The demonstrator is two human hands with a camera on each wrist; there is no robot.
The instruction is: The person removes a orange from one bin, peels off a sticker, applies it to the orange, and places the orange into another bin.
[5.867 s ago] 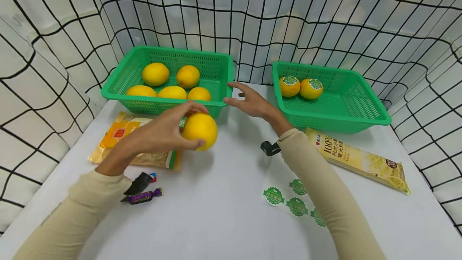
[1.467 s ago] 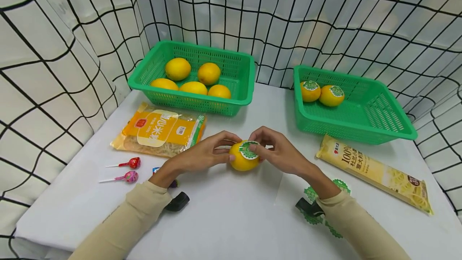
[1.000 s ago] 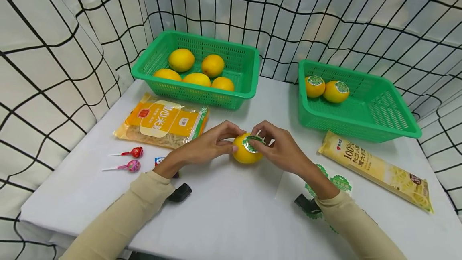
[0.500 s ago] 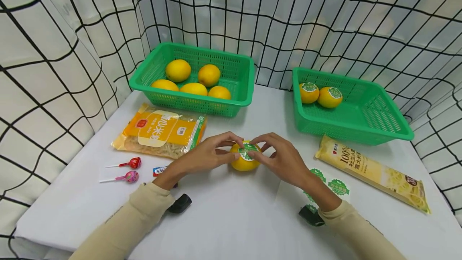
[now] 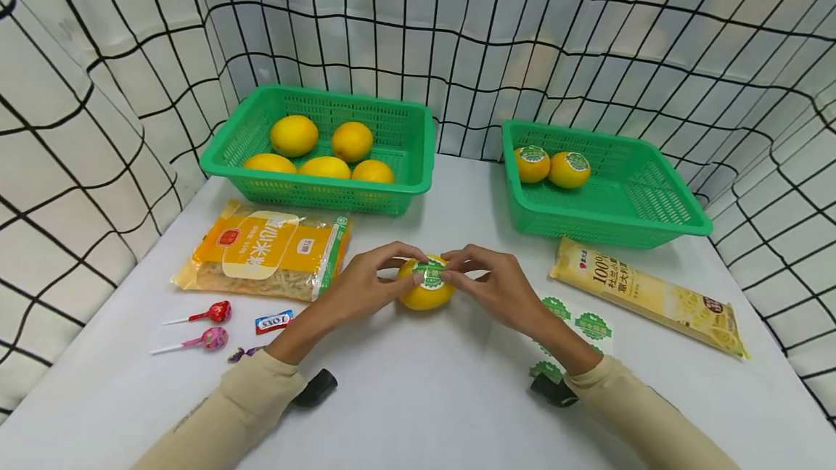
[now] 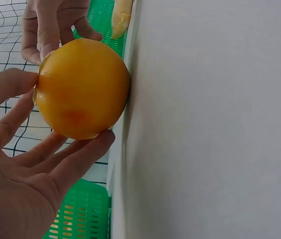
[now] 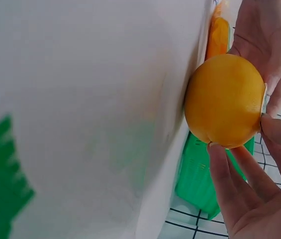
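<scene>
- A white table [image 5: 418,412] filled the lower part of the head view, its surface evenly lit.
- White cloth walls [image 5: 588,42] crossed by a black grid of lines enclosed the table at the back and on both sides.
- The cloth [image 5: 78,136] sagged in soft folds on the left side.
- The light was bright and diffuse, casting only faint shadows.
</scene>
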